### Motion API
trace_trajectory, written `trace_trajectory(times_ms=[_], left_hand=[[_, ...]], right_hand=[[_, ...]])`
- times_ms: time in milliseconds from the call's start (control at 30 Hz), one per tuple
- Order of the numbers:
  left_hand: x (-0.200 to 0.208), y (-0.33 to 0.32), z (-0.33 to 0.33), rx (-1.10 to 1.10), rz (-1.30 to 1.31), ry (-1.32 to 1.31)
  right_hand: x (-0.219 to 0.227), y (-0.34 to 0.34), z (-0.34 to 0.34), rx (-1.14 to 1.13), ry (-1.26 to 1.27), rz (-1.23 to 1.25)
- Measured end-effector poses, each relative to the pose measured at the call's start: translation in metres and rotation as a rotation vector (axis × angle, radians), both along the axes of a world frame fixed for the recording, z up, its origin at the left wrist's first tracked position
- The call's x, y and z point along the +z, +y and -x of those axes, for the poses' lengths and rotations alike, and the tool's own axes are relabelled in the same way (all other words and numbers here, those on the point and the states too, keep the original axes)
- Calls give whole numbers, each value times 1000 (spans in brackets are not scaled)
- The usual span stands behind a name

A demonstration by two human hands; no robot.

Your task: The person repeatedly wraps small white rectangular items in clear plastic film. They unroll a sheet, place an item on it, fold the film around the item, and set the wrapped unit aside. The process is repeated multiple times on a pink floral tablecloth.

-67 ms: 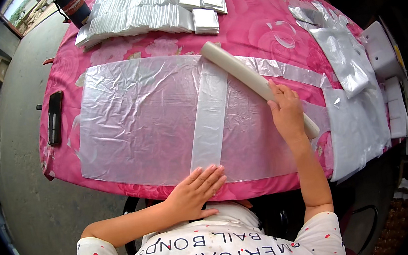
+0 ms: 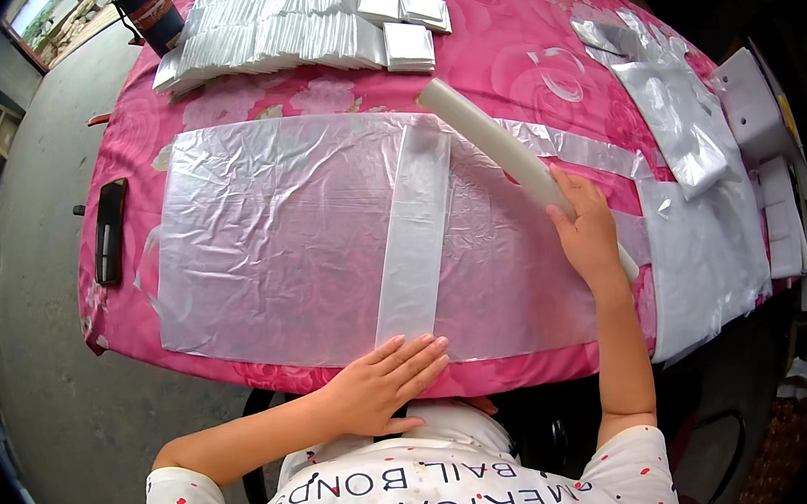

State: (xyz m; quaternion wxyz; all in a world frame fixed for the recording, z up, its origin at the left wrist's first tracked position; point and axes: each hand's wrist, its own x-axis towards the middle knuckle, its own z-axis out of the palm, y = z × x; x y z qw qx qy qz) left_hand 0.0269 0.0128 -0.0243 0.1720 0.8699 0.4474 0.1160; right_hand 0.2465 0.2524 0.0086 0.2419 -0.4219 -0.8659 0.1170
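Observation:
A large sheet of clear plastic film (image 2: 263, 238) lies wrinkled over the pink tablecloth in front of me. Across it, from far edge to near edge, runs a narrow whitish plastic strip (image 2: 413, 231). My left hand (image 2: 393, 381) rests flat at the strip's near end, fingers stretched out and holding nothing. At the right part of the sheet, my right hand (image 2: 585, 226) is wrapped round a long off-white tube (image 2: 490, 138), which slants from far left to near right. Its palm hides part of the tube.
Folded white packets (image 2: 269, 28) stand in rows at the far left, beside a dark bottle (image 2: 150, 17). A black phone (image 2: 110, 233) lies near the left edge. Stacked clear plastic bags (image 2: 708, 257) cover the right side, with white containers (image 2: 755, 102) beyond them.
My right hand has shifted a little to the right with the tube. My left hand stays nearly in place on the strip's near end.

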Motion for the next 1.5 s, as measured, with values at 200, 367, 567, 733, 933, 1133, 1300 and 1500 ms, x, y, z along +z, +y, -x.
trace_trajectory(times_ms=[200,367,567,733,933,1133,1300,1500], left_hand=[[3,7,2,24,-15,142],[-10,-8,-20,74,-170,259],[-13,-14,-23,96,-163,303],[-10,-12,-17,38,-143,244],[-1,-7,5,-79,-195,105],[1,-7,17,-103,-227,-44],[2,-1,22,-119,-260,-125],[11,5,27,-21,-225,-481]], right_hand=[[15,-67,19,436,17,208],[8,-79,36,583,-3,175],[-6,-24,74,542,21,25],[1,37,105,530,12,190],[-5,15,100,582,53,-151],[-12,-65,70,897,-44,205],[-10,-79,61,853,-6,270],[-13,-86,60,799,30,228]])
